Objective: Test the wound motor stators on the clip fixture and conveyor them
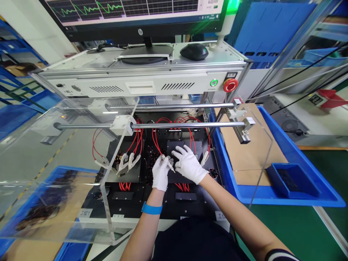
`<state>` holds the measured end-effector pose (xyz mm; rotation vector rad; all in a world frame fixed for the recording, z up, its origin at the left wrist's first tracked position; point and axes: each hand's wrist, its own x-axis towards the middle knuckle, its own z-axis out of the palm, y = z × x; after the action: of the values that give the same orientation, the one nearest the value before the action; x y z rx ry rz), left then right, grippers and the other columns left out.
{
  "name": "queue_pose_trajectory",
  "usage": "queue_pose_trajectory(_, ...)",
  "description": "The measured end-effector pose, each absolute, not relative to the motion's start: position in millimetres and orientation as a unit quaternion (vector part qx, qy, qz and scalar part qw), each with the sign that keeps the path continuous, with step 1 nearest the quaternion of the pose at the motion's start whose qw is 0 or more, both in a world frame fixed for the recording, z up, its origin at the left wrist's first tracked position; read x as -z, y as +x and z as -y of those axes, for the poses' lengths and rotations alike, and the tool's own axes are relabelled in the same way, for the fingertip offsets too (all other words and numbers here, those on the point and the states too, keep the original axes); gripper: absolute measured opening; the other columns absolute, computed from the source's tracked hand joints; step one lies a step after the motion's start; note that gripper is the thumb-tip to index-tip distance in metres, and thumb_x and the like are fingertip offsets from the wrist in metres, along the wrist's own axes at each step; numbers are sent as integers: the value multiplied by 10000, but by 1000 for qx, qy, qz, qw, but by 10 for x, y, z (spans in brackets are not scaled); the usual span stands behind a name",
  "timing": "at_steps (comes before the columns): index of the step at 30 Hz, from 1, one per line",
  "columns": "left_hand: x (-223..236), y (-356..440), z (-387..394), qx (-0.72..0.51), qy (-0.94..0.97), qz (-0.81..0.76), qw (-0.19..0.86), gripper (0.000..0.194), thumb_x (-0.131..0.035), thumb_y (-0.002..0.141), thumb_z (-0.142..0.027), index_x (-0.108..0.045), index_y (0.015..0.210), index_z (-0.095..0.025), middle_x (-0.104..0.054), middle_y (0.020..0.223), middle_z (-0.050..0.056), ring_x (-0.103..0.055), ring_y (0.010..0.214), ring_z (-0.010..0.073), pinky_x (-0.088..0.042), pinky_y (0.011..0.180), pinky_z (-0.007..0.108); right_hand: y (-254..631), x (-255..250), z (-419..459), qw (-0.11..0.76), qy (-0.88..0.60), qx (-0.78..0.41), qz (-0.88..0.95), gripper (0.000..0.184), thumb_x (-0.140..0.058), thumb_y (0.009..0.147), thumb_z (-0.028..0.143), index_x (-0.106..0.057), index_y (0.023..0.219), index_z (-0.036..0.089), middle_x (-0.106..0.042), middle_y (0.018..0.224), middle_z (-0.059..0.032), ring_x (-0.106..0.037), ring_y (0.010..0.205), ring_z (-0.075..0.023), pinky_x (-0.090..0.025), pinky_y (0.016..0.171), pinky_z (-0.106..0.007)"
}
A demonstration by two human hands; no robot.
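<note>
Both my hands wear white gloves and work over a black test fixture (187, 204). My left hand (161, 173) pinches a white clip (169, 164) on a red lead. My right hand (188, 164) rests palm down with fingers spread on a dark plate (190, 145), right beside the left hand. Two more white clips (128, 161) on red wires (137, 139) hang at the left station. Another clip (204, 158) lies just right of my right hand. Small dark wound parts (213, 173) sit on the fixture.
A raised clear acrylic guard (67, 174) stands at the left, with steel rods (176, 125) across the fixture. A white machine housing (141, 85) behind carries a red stop button (230, 85), a mouse (194, 51) and a monitor (136, 14). Blue trays (272, 197) lie at the right and lower left.
</note>
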<state>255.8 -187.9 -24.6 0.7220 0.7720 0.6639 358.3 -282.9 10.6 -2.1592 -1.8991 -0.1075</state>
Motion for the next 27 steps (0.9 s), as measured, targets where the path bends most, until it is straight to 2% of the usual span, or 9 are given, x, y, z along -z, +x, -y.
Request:
queue_pose_trajectory(7, 227, 2535, 1881, -297, 376, -361, 800, 462, -711, 689, -279, -513, 1094, -179, -624, 1055, 99, -646, 891, 218, -524, 808, 347, 3527, -192, 2919, 125, -757, 41, 640, 136, -619, 757, 252, -700, 864, 232, -515, 1281, -41, -337, 1266, -299, -191, 1070, -525)
queue_pose_trajectory(12, 263, 2548, 1884, -311, 384, -346, 798, 447, -698, 703, -259, -527, 1105, -164, -628, 1053, 105, -636, 913, 206, -527, 806, 331, 3499, -182, 2887, 107, -734, 38, 670, 150, -593, 793, 321, -710, 792, 226, -535, 1249, -39, -346, 1249, -308, -172, 1060, -545)
queue_pose_trajectory(19, 224, 2566, 1869, -333, 378, -358, 786, 356, -630, 754, -169, -539, 1098, -153, -636, 1033, 105, -629, 951, 221, -536, 822, 355, 3500, -157, 2875, 114, -734, 39, 668, 173, -567, 801, 326, -708, 764, 233, -540, 1237, -30, -338, 1248, -293, -134, 1067, -529)
queue_pose_trajectory(27, 176, 2537, 1871, -332, 388, -363, 780, 354, -620, 761, -152, -537, 1105, -154, -627, 1061, 106, -633, 945, 212, -522, 857, 367, 3490, -131, 2880, 115, -729, 56, 673, 166, -565, 788, 302, -694, 734, 214, -558, 1205, -41, -343, 1242, -305, -136, 1058, -539)
